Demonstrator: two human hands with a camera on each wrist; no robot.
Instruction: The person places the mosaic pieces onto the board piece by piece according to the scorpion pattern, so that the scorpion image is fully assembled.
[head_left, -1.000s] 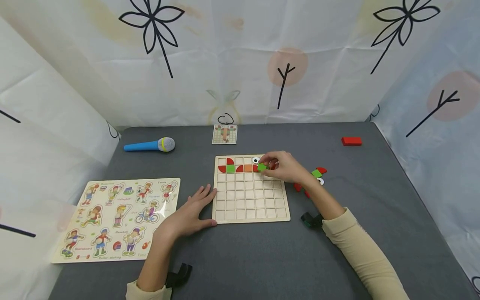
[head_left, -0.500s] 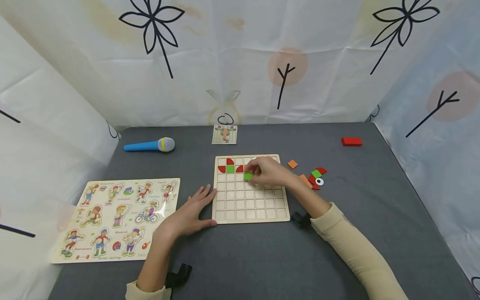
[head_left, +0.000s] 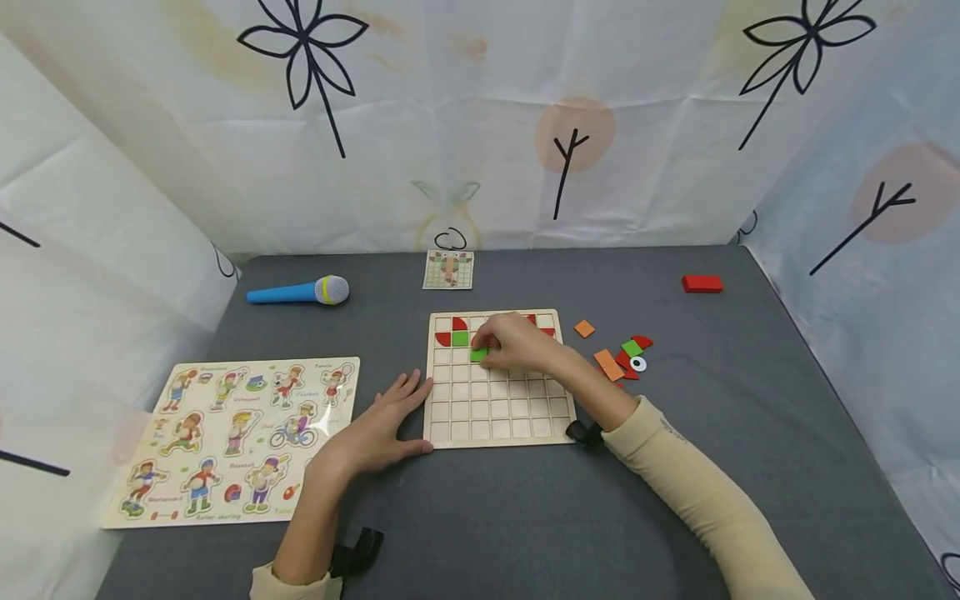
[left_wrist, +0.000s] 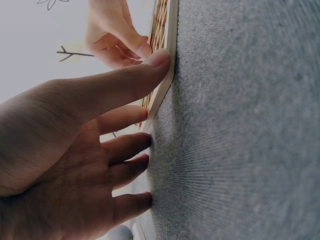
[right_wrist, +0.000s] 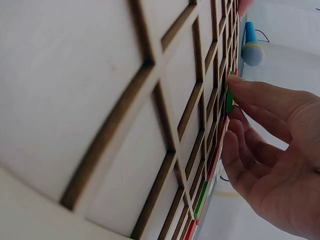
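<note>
My right hand pinches a green square tile between thumb and forefinger, over the wooden grid board. In the right wrist view the tile is at the grid's ribs; whether it is seated in a cell cannot be told. My left hand lies at the board's left edge with fingers spread, the thumb touching the frame in the left wrist view. Red quarter-round tiles and a green square tile sit in the upper left cells. My right hand hides part of the upper rows.
Right of the board lie orange tiles, a white ring-like disc and several red and green pieces. A small pattern card, a toy microphone and a red block stand farther back. A picture puzzle lies left.
My right hand has moved left and slightly toward me across the board, carrying the green tile. Orange tiles at the right have come into sight from behind the arm. My left hand stays still.
</note>
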